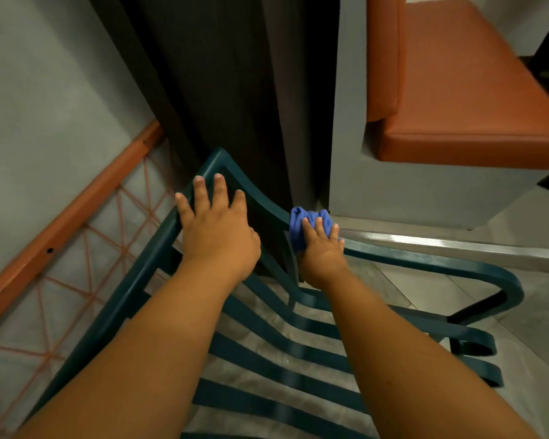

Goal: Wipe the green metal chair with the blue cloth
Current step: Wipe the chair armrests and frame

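Note:
The green metal chair (431, 259) fills the lower middle of the view, its slatted seat below my arms and its curved backrest rail at the top. My left hand (217, 226) lies flat on the left part of that rail, fingers spread. My right hand (322, 248) presses the bunched blue cloth (301, 223) against the right end of the rail, where the armrest begins. My fingers cover part of the cloth.
A dark panel (235, 90) stands right behind the chair. A grey bench base with an orange cushion (463, 90) is at the upper right. An orange frame with a wire grid (76, 217) runs along the grey wall at left.

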`<state>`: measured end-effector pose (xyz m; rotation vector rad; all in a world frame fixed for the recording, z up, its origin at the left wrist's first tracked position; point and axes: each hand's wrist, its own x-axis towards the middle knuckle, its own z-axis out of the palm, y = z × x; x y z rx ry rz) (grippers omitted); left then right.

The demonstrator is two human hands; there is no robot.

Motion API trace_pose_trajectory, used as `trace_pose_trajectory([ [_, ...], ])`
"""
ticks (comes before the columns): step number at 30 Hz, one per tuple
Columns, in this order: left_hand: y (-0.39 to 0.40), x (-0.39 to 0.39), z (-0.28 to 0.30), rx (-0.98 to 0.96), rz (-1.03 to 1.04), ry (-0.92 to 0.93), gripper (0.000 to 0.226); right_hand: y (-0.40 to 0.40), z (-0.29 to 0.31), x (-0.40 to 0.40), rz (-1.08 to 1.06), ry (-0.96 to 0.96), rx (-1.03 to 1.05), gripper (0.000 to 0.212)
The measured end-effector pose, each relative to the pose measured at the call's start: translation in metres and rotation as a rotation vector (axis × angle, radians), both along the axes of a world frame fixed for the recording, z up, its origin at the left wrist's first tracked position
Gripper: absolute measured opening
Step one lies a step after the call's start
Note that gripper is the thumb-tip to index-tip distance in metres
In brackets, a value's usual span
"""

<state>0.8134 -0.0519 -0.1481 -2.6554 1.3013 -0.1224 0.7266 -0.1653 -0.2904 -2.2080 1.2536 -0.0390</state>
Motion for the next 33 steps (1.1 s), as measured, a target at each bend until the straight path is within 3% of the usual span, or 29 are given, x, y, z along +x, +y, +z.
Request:
trace_pose_trajectory([
  [11,0.028,0.015,0.025,-0.312,0.072,0.249,0.066,0.009,0.084,0.078,0.153,-0.516,0.191,0.062],
  [15,0.066,0.015,0.044,-0.383,0.244,0.297,0.045,0.015,0.114,0.094,0.160,-0.757,0.165,0.052],
  [21,0.115,0.011,0.062,-0.484,0.331,0.410,0.032,0.045,0.129,0.099,0.330,-0.687,-0.125,0.038],
  [28,0.155,0.018,0.071,-0.573,0.151,0.511,0.040,0.131,0.141,0.078,0.754,-0.574,-0.247,0.033],
  [33,0.187,0.016,0.073,-0.616,0.157,0.620,0.040,0.148,0.157,0.076,0.658,-0.459,-0.260,0.029],
])
